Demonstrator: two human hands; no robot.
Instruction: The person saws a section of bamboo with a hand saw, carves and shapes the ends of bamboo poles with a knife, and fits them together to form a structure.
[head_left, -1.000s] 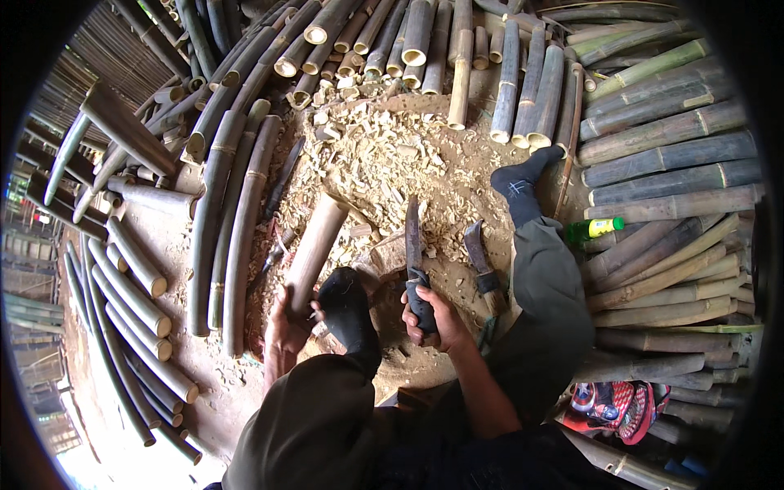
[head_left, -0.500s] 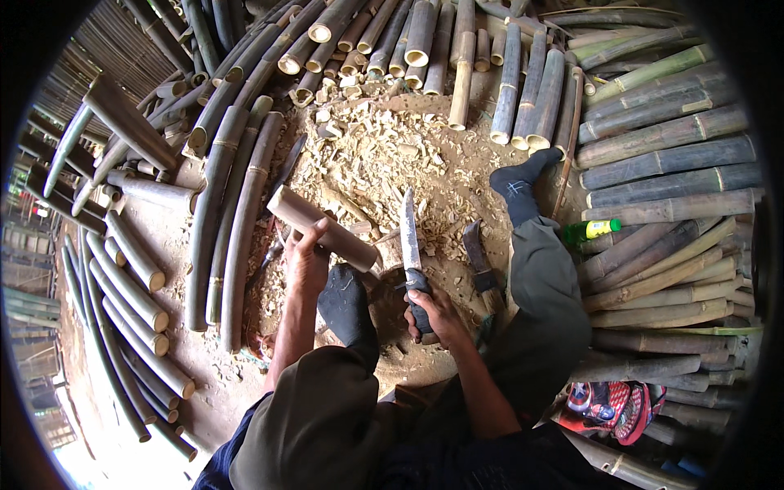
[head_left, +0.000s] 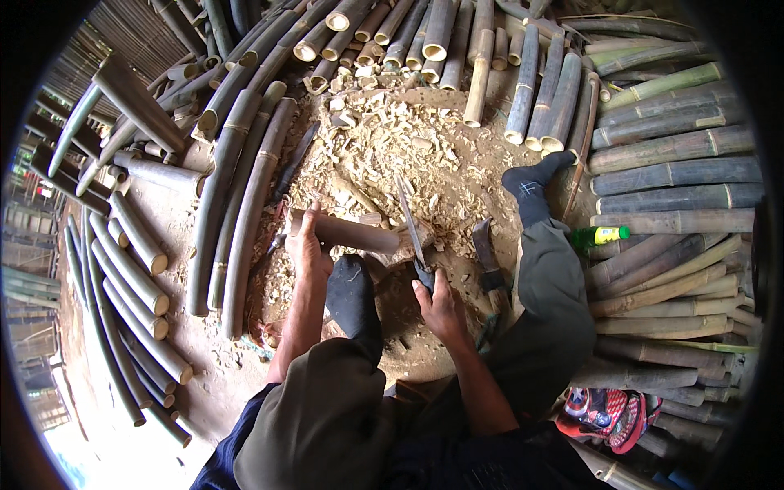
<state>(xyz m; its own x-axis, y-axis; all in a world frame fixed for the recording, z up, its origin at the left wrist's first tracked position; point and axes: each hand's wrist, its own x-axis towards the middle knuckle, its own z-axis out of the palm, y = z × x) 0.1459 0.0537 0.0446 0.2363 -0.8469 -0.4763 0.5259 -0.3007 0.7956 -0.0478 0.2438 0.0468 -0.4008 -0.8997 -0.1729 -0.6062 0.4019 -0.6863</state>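
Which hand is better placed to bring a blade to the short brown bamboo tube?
Probably the right hand: it holds the long dark-handled metal knife, close to the right end of the short brown bamboo tube. The left hand is busy gripping that tube near its left end.

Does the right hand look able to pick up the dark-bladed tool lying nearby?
Probably not right away: the way to the dark-bladed tool looks free, but the right hand is closed around a knife.

A short, brown bamboo tube [head_left: 358,233] was held crosswise, running from nine toward three o'clock. Just beside its three-o'clock end, a dark-handled knife [head_left: 410,217] pointed its narrow blade toward eleven.
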